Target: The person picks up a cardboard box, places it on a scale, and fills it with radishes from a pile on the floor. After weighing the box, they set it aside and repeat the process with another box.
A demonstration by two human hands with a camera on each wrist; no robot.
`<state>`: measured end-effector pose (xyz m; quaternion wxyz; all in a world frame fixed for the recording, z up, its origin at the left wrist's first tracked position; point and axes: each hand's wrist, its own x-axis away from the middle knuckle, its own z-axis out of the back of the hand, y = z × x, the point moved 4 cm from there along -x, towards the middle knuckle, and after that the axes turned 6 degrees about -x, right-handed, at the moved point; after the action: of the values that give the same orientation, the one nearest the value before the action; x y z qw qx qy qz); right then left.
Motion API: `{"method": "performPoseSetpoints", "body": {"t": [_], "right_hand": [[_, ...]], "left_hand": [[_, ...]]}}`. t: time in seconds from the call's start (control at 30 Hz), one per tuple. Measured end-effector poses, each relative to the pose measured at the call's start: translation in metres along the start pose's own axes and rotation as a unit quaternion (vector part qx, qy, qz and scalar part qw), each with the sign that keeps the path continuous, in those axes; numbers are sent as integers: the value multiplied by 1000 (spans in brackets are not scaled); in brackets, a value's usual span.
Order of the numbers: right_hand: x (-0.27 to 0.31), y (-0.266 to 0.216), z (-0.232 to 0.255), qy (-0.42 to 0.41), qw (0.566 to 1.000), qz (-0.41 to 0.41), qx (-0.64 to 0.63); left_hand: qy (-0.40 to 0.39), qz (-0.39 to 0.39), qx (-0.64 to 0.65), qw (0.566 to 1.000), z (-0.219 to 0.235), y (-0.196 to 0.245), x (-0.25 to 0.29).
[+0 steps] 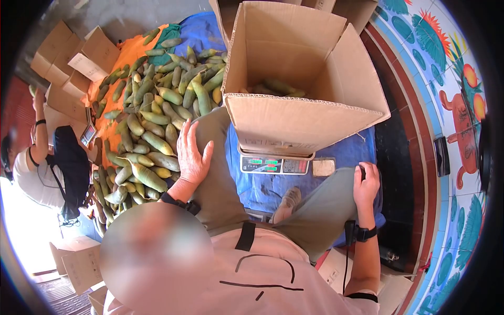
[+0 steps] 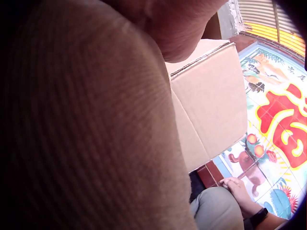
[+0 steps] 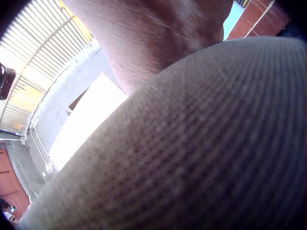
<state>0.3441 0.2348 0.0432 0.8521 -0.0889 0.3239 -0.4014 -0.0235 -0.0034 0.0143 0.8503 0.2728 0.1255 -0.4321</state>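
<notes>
My left hand [image 1: 193, 155] is held over the left knee with its fingers straight and nothing in it. Beside it spreads a large heap of thick, green-yellow cucumber-like vegetables [image 1: 156, 142]. My right hand [image 1: 366, 186] rests on the right knee, its fingers loosely bent and holding nothing. Between the knees and beyond them, a tall cardboard box [image 1: 294, 123] with raised flaps stands on a digital scale [image 1: 273, 164], whose display is lit. A few of the green vegetables [image 1: 283, 86] lie deep inside the box. Both wrist views are mostly filled by trouser cloth and part of each hand.
A blue tarp [image 1: 252, 186] and an orange sheet [image 1: 135, 51] cover the floor. Another person [image 1: 42, 168] is at the left, near more cardboard boxes [image 1: 65, 55]. A small tan block [image 1: 323, 168] lies beside the scale. A painted tile wall [image 1: 420, 31] borders the right.
</notes>
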Motion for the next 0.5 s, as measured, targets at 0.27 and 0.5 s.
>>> {"method": "performPoseSetpoints", "body": {"t": [0.27,0.5], "right_hand": [[1,-1,1,-4,1000,-10,-4],[1,2,0,-4,1000,-9,-1]], "left_hand": [[8,-5,-10,1000,1,2,0],[9,2,-6,1000,0,0,1]]}}
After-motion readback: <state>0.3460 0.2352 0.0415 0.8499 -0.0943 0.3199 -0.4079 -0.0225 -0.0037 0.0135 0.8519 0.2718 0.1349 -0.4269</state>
